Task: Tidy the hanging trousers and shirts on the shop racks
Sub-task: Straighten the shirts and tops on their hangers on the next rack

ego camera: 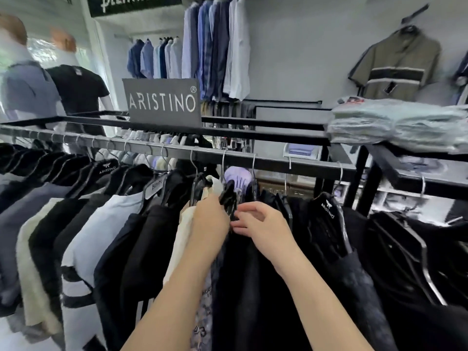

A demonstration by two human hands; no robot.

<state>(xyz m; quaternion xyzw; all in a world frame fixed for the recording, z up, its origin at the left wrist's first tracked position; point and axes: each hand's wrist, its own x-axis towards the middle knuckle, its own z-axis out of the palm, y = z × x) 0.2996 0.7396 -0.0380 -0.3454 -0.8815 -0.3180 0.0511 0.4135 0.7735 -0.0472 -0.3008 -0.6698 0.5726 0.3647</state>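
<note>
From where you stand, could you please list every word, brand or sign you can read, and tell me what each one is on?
"ARISTINO" with an ® mark: grey sign standing on the rack.
"ARISTINO": black hanger on the left of the rail.
"ARISTINO": black hanger on the right.
White lettering, cut off at the frame's top, unreadable: dark banner.
Small word, too blurred: hanger label.
Tags on the folded stack: unreadable.

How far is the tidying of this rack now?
Done, it seems: the garments at the rack's left end hang evenly spaced. In hand: the left hand and right hand work at a black hanger mid-rail. Left: the dark garments on the right hang crowded and skewed.
</note>
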